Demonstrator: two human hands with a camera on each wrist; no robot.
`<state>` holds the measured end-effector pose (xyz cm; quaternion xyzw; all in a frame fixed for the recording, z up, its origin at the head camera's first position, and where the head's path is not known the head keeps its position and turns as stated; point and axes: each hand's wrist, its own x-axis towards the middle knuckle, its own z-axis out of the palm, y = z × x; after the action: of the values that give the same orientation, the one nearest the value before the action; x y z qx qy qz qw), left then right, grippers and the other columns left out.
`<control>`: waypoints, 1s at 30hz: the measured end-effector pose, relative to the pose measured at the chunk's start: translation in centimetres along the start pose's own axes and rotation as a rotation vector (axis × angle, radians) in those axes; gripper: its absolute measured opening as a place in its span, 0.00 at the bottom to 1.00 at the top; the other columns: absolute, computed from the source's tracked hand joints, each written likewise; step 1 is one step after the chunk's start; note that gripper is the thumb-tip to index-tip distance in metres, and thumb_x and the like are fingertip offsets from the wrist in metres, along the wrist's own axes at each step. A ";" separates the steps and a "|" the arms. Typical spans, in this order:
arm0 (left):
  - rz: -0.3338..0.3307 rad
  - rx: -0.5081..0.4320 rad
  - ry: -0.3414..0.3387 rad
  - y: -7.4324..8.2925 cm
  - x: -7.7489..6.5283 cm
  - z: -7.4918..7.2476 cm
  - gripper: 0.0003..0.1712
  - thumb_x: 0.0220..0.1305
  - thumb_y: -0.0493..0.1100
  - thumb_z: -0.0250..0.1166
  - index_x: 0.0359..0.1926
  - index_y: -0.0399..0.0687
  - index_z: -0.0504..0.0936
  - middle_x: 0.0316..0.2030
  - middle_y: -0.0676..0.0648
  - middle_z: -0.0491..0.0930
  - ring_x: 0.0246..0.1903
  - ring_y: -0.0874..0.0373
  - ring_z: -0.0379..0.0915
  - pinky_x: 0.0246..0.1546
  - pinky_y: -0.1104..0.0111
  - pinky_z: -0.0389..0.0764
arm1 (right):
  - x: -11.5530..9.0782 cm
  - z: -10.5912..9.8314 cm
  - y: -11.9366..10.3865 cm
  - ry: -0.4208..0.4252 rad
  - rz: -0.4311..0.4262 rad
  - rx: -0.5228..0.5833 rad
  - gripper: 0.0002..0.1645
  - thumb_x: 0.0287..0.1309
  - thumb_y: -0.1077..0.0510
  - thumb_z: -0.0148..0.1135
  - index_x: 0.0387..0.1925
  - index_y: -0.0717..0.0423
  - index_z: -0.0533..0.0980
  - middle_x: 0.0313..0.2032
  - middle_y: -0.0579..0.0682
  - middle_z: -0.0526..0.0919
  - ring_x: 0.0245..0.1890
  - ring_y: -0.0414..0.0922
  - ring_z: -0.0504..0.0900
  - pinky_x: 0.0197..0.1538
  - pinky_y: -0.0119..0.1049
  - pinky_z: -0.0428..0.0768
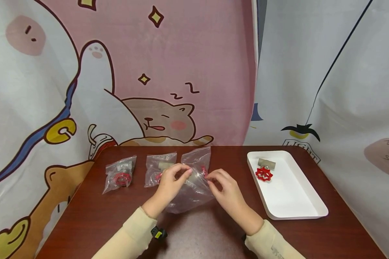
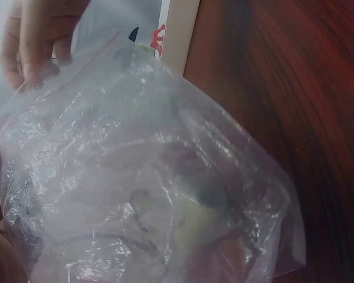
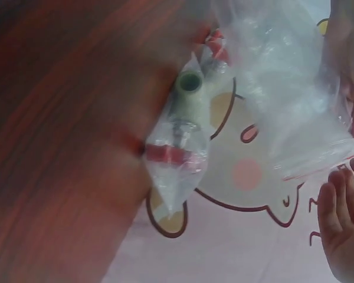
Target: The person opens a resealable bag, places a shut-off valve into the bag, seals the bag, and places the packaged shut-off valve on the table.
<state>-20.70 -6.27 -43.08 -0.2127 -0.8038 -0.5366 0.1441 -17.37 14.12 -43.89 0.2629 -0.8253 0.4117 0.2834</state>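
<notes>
A clear zip-lock bag is stretched between both hands above the table. My left hand pinches its upper left part between thumb and fingers. At its right edge, my right hand pinches the plastic. In the left wrist view the bag fills much of the picture, with blurred shapes showing through it. I cannot tell whether anything lies inside. Behind the hands lie bagged valves with red handwheels, one in a bag at the middle and one in a bag right of it.
Further left lies another bagged valve with a red handwheel. On the right stands a white tray, holding an unbagged valve with a red handwheel. A printed curtain hangs behind the brown table.
</notes>
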 end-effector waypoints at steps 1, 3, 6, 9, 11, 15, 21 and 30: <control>0.009 0.000 0.004 0.1 0.0 0.0 0.06 0.61 0.43 0.65 0.36 0.47 0.84 0.29 0.50 0.82 0.26 0.62 0.75 0.27 0.73 0.76 | 0.1 0.0 -0.2 -0.005 -0.013 0.004 0.10 0.50 0.69 0.66 0.36 0.56 0.80 0.35 0.44 0.82 0.36 0.39 0.80 0.42 0.23 0.75; 0.034 0.004 0.009 0.3 0.0 0.0 0.05 0.60 0.42 0.66 0.36 0.47 0.84 0.29 0.50 0.82 0.25 0.62 0.74 0.26 0.73 0.76 | 0.2 0.0 -0.6 -0.020 -0.026 0.011 0.10 0.51 0.70 0.65 0.36 0.56 0.81 0.34 0.44 0.83 0.36 0.39 0.80 0.42 0.24 0.76; 0.077 0.025 0.006 0.4 0.0 0.0 0.04 0.60 0.42 0.66 0.35 0.48 0.84 0.28 0.52 0.82 0.24 0.64 0.71 0.24 0.74 0.74 | 0.4 0.1 -0.9 -0.052 -0.008 0.031 0.11 0.52 0.72 0.63 0.36 0.57 0.82 0.33 0.46 0.84 0.33 0.37 0.80 0.39 0.24 0.77; 0.127 0.041 -0.017 0.7 0.0 0.0 0.04 0.60 0.44 0.66 0.35 0.51 0.84 0.29 0.54 0.82 0.24 0.66 0.70 0.25 0.75 0.74 | 0.4 0.4 -0.9 -0.081 0.022 0.073 0.11 0.52 0.74 0.62 0.35 0.59 0.82 0.31 0.48 0.83 0.27 0.35 0.79 0.32 0.23 0.77; 0.168 0.045 -0.040 0.8 0.0 0.0 0.04 0.61 0.44 0.65 0.35 0.51 0.84 0.31 0.54 0.82 0.26 0.66 0.72 0.26 0.75 0.76 | 0.4 0.7 -0.9 -0.094 0.039 0.085 0.09 0.51 0.72 0.64 0.34 0.59 0.82 0.32 0.49 0.83 0.26 0.35 0.78 0.30 0.24 0.77; 0.255 0.064 -0.077 1.0 0.0 -0.1 0.05 0.61 0.44 0.65 0.35 0.50 0.85 0.34 0.53 0.84 0.33 0.65 0.78 0.32 0.74 0.79 | 0.5 0.9 -0.9 -0.126 0.062 0.094 0.13 0.45 0.66 0.72 0.37 0.59 0.82 0.34 0.50 0.84 0.27 0.37 0.79 0.30 0.27 0.79; 0.306 0.104 -0.118 0.8 0.1 -0.3 0.07 0.59 0.46 0.66 0.35 0.50 0.86 0.36 0.54 0.84 0.40 0.64 0.79 0.41 0.71 0.79 | 0.7 0.5 -0.8 -0.233 0.066 0.050 0.33 0.33 0.53 0.80 0.46 0.58 0.79 0.43 0.49 0.82 0.40 0.45 0.83 0.44 0.34 0.81; 0.345 0.072 -0.116 0.1 -0.2 0.0 0.07 0.59 0.44 0.67 0.35 0.48 0.87 0.38 0.52 0.85 0.41 0.61 0.81 0.44 0.71 0.79 | 1.1 -0.4 -0.7 -0.332 0.069 0.000 0.40 0.30 0.45 0.80 0.50 0.56 0.78 0.46 0.49 0.82 0.46 0.46 0.81 0.48 0.37 0.80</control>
<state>-20.49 -6.30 -43.08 -0.3728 -0.7811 -0.4614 0.1951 -17.59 13.87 -42.54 0.2990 -0.8693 0.3719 0.1288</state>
